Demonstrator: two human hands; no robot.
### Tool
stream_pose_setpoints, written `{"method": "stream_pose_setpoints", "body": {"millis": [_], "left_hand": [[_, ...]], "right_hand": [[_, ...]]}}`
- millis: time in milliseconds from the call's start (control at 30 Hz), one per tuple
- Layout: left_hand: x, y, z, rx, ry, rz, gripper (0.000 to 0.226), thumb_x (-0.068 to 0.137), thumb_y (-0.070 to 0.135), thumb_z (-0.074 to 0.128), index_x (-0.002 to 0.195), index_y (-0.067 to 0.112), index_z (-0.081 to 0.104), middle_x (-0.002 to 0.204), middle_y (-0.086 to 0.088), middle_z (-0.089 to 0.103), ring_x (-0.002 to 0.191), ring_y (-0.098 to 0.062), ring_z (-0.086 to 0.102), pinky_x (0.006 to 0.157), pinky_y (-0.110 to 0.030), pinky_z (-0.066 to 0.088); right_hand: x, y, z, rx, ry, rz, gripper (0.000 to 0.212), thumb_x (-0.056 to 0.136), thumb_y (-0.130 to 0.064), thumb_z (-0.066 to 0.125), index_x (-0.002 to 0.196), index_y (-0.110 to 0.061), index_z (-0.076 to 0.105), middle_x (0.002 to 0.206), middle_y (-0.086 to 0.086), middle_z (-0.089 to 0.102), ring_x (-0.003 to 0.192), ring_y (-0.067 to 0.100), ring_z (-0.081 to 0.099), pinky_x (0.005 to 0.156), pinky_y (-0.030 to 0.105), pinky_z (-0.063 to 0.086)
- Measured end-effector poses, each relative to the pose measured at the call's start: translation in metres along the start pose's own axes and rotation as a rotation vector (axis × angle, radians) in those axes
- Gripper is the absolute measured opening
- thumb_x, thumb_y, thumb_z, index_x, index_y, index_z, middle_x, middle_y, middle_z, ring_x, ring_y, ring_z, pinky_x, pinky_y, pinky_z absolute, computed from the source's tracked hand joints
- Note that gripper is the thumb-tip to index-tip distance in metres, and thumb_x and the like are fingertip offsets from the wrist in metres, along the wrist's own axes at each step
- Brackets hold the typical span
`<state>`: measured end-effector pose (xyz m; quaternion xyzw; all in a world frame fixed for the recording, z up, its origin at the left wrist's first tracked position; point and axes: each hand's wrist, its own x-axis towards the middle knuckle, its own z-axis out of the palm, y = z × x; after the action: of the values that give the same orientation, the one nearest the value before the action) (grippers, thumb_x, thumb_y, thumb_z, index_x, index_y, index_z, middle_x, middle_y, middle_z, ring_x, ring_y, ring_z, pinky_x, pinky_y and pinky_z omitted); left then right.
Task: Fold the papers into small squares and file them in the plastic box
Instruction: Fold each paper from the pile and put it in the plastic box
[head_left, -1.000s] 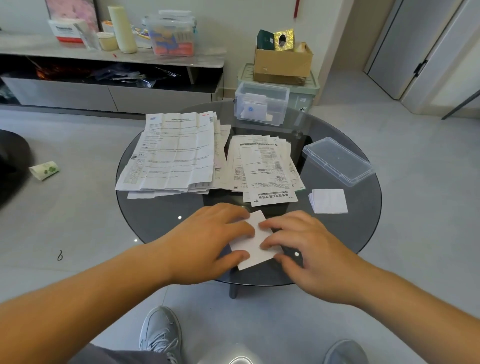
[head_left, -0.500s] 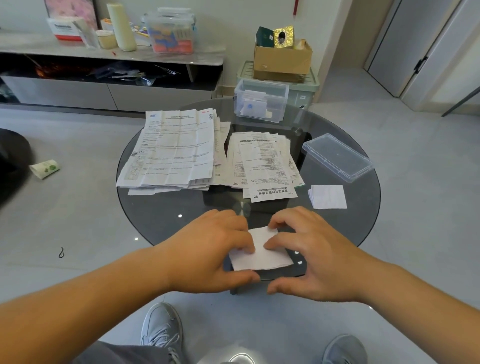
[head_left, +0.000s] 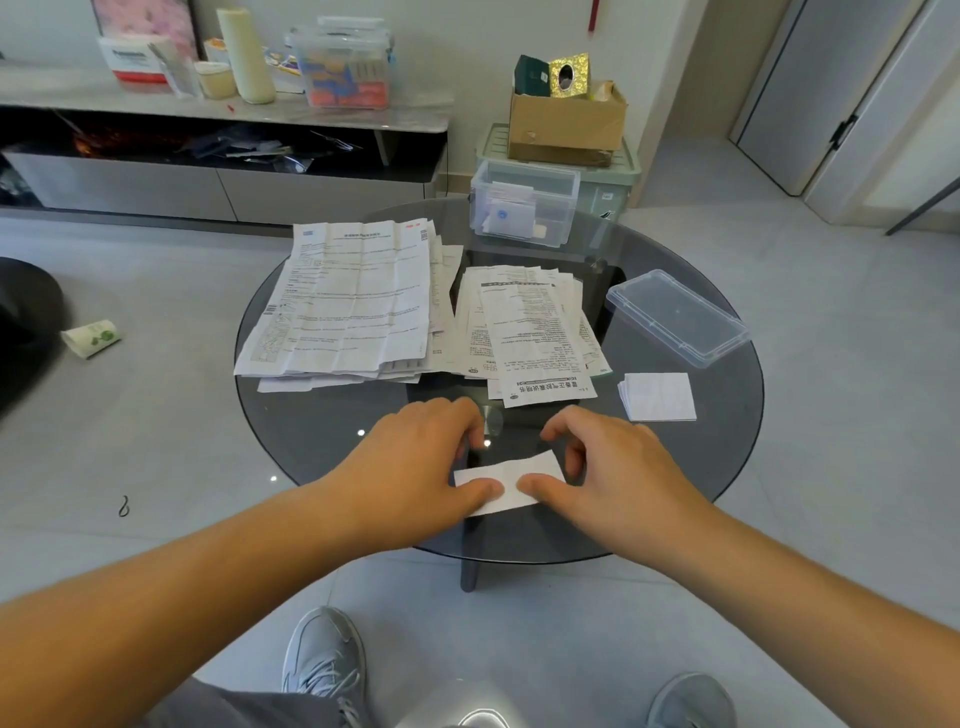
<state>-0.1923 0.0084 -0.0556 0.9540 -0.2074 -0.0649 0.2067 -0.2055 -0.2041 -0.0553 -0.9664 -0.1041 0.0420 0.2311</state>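
A small folded white paper (head_left: 511, 480) lies on the near part of the round glass table (head_left: 311, 436). My left hand (head_left: 415, 467) pinches its left end between thumb and curled fingers. My right hand (head_left: 613, 467) pinches its right end the same way; both thumbs press on its near edge. Two stacks of unfolded printed papers, a large one (head_left: 348, 301) and a narrower one (head_left: 530, 332), lie mid-table. A small pile of folded squares (head_left: 658, 396) sits at the right. The clear plastic box (head_left: 524, 208) with folded papers inside stands at the far edge.
A clear plastic lid (head_left: 675, 317) lies upside down at the table's right. Behind the table stand a green bin with a cardboard box (head_left: 566, 119) and a low cabinet (head_left: 218, 124). My shoes (head_left: 322, 660) are on the tiled floor below.
The paper has gone from a larger tilted piece to a narrower strip lying across. Both hands moved from pressing it flat to pinching its ends, fingers raised and curled.
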Motion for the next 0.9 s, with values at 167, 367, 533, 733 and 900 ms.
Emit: {"method": "stream_pose_setpoints", "body": {"millis": [167, 367, 533, 733, 900], "left_hand": [[-0.002, 0.002, 0.003, 0.051, -0.099, 0.064, 0.021, 0.096, 0.05, 0.055, 0.115, 0.043, 0.051, 0.116, 0.013, 0.04, 0.111, -0.011, 0.036, 0.1, -0.032, 0.028], [0.0, 0.002, -0.005, 0.054, -0.19, 0.047, 0.027, 0.093, 0.058, 0.058, 0.117, 0.048, 0.055, 0.116, 0.014, 0.038, 0.113, -0.009, 0.033, 0.105, -0.034, 0.025], [0.001, 0.002, -0.013, 0.045, -0.249, 0.007, 0.031, 0.09, 0.055, 0.065, 0.119, 0.05, 0.054, 0.12, 0.015, 0.039, 0.116, -0.01, 0.032, 0.106, -0.035, 0.025], [0.003, -0.001, -0.02, 0.028, -0.291, 0.0, 0.037, 0.085, 0.055, 0.07, 0.119, 0.05, 0.055, 0.116, 0.017, 0.042, 0.112, -0.008, 0.037, 0.098, -0.03, 0.028], [0.006, -0.002, -0.025, -0.011, -0.312, -0.02, 0.042, 0.079, 0.052, 0.079, 0.117, 0.047, 0.061, 0.115, 0.017, 0.048, 0.108, -0.005, 0.047, 0.096, -0.027, 0.042]], "right_hand": [[-0.002, -0.006, 0.003, -0.043, 0.007, 0.022, 0.042, 0.081, -0.066, 0.066, 0.109, -0.039, 0.05, 0.093, -0.019, 0.051, 0.094, 0.008, 0.05, 0.096, 0.037, 0.038], [-0.002, -0.013, -0.001, -0.068, -0.06, 0.075, 0.045, 0.081, -0.065, 0.066, 0.113, -0.041, 0.045, 0.101, -0.015, 0.048, 0.104, 0.012, 0.046, 0.095, 0.037, 0.034], [0.005, -0.01, -0.012, -0.075, -0.121, 0.164, 0.054, 0.075, -0.065, 0.073, 0.114, -0.04, 0.047, 0.099, -0.015, 0.049, 0.102, 0.014, 0.049, 0.093, 0.037, 0.037], [0.003, -0.001, -0.023, 0.081, -0.151, 0.2, 0.046, 0.077, -0.045, 0.082, 0.113, -0.039, 0.054, 0.094, -0.014, 0.052, 0.089, 0.011, 0.055, 0.09, 0.042, 0.053], [0.001, 0.011, -0.018, 0.134, -0.109, 0.059, 0.037, 0.081, -0.036, 0.08, 0.111, -0.044, 0.06, 0.104, -0.019, 0.049, 0.103, 0.007, 0.05, 0.094, 0.03, 0.048]]}}
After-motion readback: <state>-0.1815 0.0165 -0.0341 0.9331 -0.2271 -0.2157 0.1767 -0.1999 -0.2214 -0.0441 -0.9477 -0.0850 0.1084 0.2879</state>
